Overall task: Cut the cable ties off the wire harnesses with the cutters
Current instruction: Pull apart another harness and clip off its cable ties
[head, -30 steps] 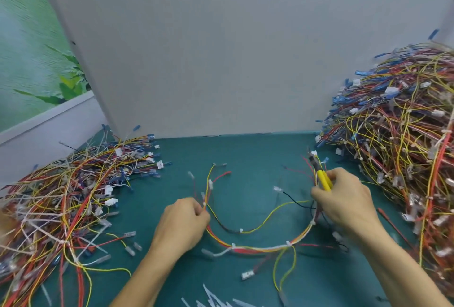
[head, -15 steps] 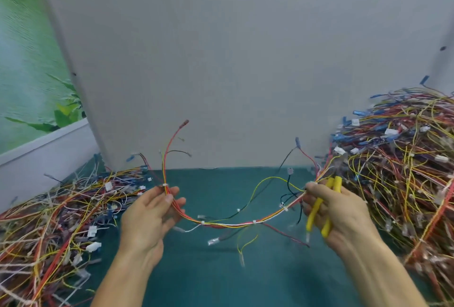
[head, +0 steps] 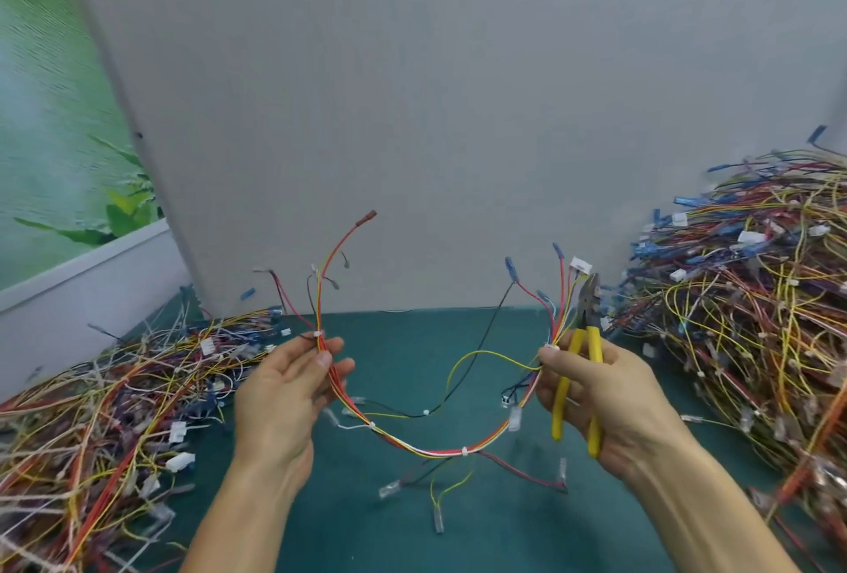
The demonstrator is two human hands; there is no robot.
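A wire harness [head: 431, 446] of red, yellow and white wires hangs in a U between my hands above the green mat. My left hand [head: 284, 393] pinches its left end just below a white cable tie [head: 317, 334]. My right hand [head: 605, 398] holds the yellow-handled cutters [head: 580, 371], jaws pointing up, and its thumb pinches the harness's right end beside another white tie [head: 550, 347]. Two more white ties [head: 464, 451] sit along the sagging bundle. Loose branch wires with connectors fan upward from both ends.
A large heap of harnesses [head: 751, 325] fills the right side. Another heap [head: 101, 426] lies on the left. A grey panel [head: 435, 114] stands upright behind the green mat [head: 412, 343]. A white ledge [head: 82, 270] runs at the far left.
Both hands lifted the harness off the mat and spread it between them. The left hand turned palm-up. The cutters swung from lying in the fist to jaws pointing up.
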